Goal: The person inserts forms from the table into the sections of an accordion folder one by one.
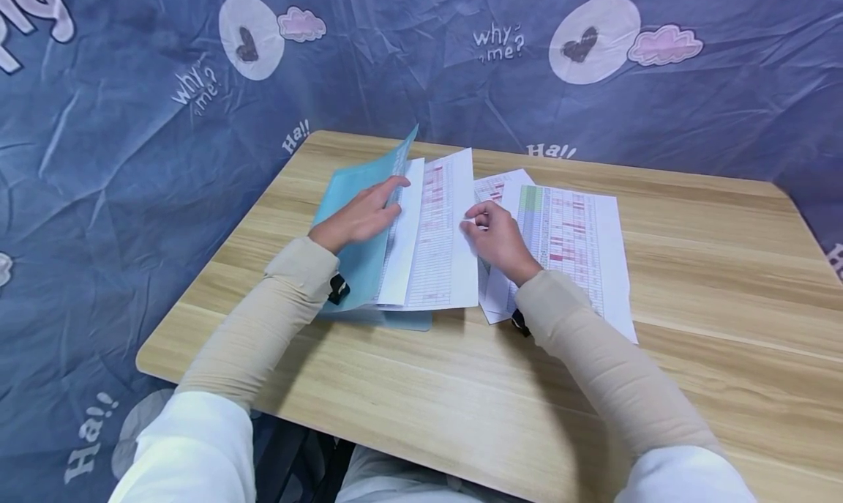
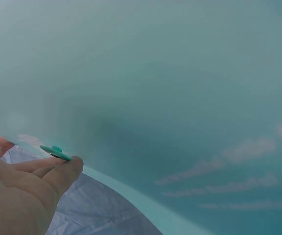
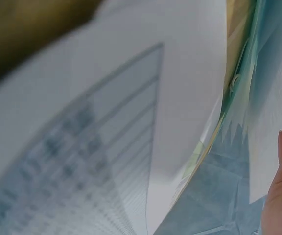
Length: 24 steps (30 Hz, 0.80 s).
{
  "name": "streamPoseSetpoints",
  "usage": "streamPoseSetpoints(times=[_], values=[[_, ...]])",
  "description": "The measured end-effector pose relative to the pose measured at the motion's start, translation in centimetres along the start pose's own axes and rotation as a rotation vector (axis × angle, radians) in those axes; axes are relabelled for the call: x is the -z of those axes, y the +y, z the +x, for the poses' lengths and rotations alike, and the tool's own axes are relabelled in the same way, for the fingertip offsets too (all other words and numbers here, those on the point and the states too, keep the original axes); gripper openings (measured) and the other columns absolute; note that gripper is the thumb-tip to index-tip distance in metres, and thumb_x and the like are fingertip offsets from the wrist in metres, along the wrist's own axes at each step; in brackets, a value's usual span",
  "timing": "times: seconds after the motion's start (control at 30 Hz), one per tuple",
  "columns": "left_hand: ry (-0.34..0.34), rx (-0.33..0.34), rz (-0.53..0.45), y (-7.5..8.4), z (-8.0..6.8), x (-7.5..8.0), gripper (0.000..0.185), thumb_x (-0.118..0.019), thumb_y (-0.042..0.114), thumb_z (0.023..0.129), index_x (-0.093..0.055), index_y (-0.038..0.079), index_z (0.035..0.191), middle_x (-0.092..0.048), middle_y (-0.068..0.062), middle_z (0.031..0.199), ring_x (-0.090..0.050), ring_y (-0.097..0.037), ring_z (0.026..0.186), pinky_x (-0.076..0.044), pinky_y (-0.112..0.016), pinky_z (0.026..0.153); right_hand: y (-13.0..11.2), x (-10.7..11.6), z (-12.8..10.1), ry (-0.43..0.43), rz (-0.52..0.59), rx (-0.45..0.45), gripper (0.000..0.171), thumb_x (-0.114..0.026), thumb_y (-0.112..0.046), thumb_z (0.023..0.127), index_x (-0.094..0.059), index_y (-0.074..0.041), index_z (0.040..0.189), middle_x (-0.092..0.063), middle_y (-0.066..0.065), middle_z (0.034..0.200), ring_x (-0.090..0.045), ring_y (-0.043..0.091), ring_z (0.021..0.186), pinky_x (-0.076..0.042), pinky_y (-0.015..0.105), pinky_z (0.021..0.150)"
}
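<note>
A teal plastic document folder (image 1: 356,261) is spread open at the left of the table. My left hand (image 1: 362,214) holds its raised cover by the edge, and in the left wrist view the fingertips are right at a green snap button (image 2: 56,152). Inside the folder stand a plain white sheet (image 1: 403,254) and a printed table sheet (image 1: 461,269). Thumb and fingers of my right hand (image 1: 497,239) pinch the right edge of that printed sheet. In the right wrist view, my right hand (image 3: 280,196) shows at the right border beside white paper.
To the right lie more printed sheets, a top one (image 1: 606,261) with green, blue and red cells overlapping another (image 1: 507,181) beneath. They rest on a wood-grain table (image 1: 711,291). A blue patterned cloth (image 1: 408,56) hangs behind and to the left.
</note>
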<state>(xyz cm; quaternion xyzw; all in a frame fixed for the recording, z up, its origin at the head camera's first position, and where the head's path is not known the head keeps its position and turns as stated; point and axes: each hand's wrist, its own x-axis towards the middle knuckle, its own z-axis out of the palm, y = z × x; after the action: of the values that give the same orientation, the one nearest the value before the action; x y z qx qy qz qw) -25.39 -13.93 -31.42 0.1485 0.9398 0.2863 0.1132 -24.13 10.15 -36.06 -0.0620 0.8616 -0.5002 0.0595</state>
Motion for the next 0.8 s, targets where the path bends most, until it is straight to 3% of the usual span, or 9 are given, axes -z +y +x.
streamPoseSetpoints(times=[0.2,0.5,0.8], values=[[0.004,-0.003,-0.008,0.0,-0.1,0.1,0.048,-0.034,0.025,0.097,-0.029,0.020,0.144,-0.035,-0.006,0.148,-0.038,-0.021,0.124,-0.031,-0.045,0.103,-0.5,-0.4,-0.1,-0.031,-0.013,0.012,0.020,-0.054,-0.016,0.094,-0.056,-0.004,0.109,-0.063,0.015,0.108,-0.057,0.023,0.097,-0.045,0.036,0.084],[-0.006,-0.007,-0.006,-0.1,-0.1,0.1,0.048,-0.033,0.024,0.097,-0.028,0.020,0.145,-0.033,-0.006,0.149,-0.038,-0.021,0.125,-0.030,-0.045,0.104,-0.7,-0.7,-0.2,-0.103,-0.003,-0.005,0.023,-0.047,-0.014,0.095,-0.055,-0.006,0.115,-0.064,0.009,0.093,-0.061,0.024,0.069,-0.042,0.027,0.058],[0.004,0.000,-0.001,-0.2,0.0,0.0,0.048,-0.034,0.025,0.097,-0.029,0.021,0.144,-0.033,-0.006,0.149,-0.039,-0.022,0.124,-0.031,-0.045,0.104,-0.8,-1.4,0.0,-0.152,0.004,-0.009,0.027,-0.044,-0.009,0.093,-0.054,-0.006,0.118,-0.063,0.011,0.097,-0.062,0.026,0.071,-0.043,0.025,0.058]])
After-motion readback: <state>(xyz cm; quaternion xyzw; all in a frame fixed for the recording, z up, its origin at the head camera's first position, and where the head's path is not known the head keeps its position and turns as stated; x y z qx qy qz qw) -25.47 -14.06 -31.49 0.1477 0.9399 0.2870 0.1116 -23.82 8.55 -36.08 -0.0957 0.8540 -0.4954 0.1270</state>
